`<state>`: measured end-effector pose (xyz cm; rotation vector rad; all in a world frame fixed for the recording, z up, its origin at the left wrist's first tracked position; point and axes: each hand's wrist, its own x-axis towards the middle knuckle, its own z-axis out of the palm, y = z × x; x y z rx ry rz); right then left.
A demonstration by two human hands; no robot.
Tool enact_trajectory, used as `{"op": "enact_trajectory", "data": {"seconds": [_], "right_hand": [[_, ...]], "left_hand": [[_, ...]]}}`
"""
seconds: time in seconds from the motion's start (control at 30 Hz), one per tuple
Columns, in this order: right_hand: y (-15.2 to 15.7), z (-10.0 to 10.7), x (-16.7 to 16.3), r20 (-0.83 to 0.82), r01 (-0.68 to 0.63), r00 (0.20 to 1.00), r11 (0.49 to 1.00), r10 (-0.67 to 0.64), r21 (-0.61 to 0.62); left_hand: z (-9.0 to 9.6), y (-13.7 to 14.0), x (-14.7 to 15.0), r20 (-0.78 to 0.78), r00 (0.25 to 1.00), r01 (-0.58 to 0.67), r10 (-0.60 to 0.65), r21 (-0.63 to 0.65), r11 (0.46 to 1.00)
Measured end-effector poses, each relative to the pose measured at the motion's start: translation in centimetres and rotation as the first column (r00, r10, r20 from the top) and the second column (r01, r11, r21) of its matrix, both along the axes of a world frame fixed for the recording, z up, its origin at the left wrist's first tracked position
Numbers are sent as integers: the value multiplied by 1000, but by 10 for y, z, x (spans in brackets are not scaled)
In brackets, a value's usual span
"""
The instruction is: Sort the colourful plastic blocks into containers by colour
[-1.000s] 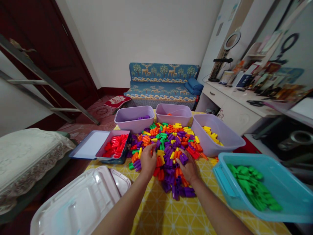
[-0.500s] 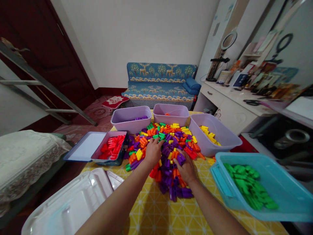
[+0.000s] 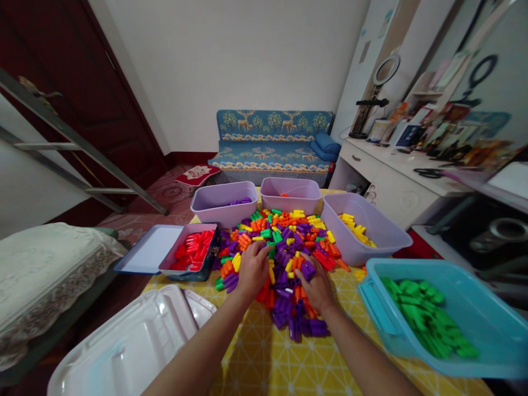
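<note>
A heap of small plastic tubes (image 3: 284,250) in purple, orange, yellow, green and red lies on the table under both hands. My left hand (image 3: 253,267) rests over the middle of it, fingers apart and reaching among green and purple tubes, with nothing visibly gripped. On the heap's right side, my right hand (image 3: 317,283) curls its thumb and fingers around a purple plastic tube (image 3: 307,269). Orange and yellow tubes lie right beside that grip, and some fingertips are hidden among them.
Lilac bins stand behind the heap: purple tubes in the left bin (image 3: 214,213), a few orange in the middle bin (image 3: 289,202), yellow in the right bin (image 3: 371,247). A tin (image 3: 169,264) holds red pieces; a turquoise tub (image 3: 487,308) holds green ones. A lid (image 3: 124,341) lies front left.
My left hand has drawn back slightly toward me, uncovering more green tubes. The right hand stays at the same purple tube. The whole view has shifted a little.
</note>
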<state>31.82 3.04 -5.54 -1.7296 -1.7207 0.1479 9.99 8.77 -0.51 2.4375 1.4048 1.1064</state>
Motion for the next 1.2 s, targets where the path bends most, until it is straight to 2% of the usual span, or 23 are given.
{"op": "enact_trajectory", "data": {"seconds": [0.13,0.23,0.33,0.53,0.67,0.73,0.8,0.83,0.9,0.97,1.0,1.07,1.2], "right_hand": [[0,-1,1,5,-6,1000,1000,6,0],[0,0,1,4,-16,1000,1000,16,1],[1,0,0,0,-6,1000,1000,6,-10],[2,-2,0,-13,1,1000,1000,-1,26],[2,-1,-1,-14,-4,1000,1000,4,18],[1,0,-1,-13,-5,1000,1000,6,16],[1,1,-1,-9,1,1000,1000,-1,24],[1,0,-1,-5,5,1000,1000,-5,30],[1,0,-1,-2,7,1000,999,-7,40],[1,0,-1,1,13,1000,999,-13,40],[1,0,-1,1,13,1000,999,-13,37],[1,1,-1,0,10,1000,999,-10,31],[0,2,-1,3,-4,1000,1000,4,29]], "left_hand": [[8,5,-8,-52,972,-228,229,14,973],[9,19,-19,-61,948,-315,311,-72,946],[10,29,-27,-105,951,-304,290,-166,938],[12,33,-35,-121,951,-300,283,-156,941],[9,36,-43,40,963,-253,265,-194,948],[8,38,-46,170,945,-225,278,-278,934],[8,40,-49,354,880,-165,316,-397,903],[8,40,-49,464,816,-114,345,-456,883],[8,40,-49,659,633,30,407,-547,837],[7,38,-48,747,465,181,474,-605,775],[7,37,-48,760,414,238,502,-622,746],[6,34,-47,760,365,293,538,-642,708],[5,31,-47,751,287,320,594,-660,680]]}}
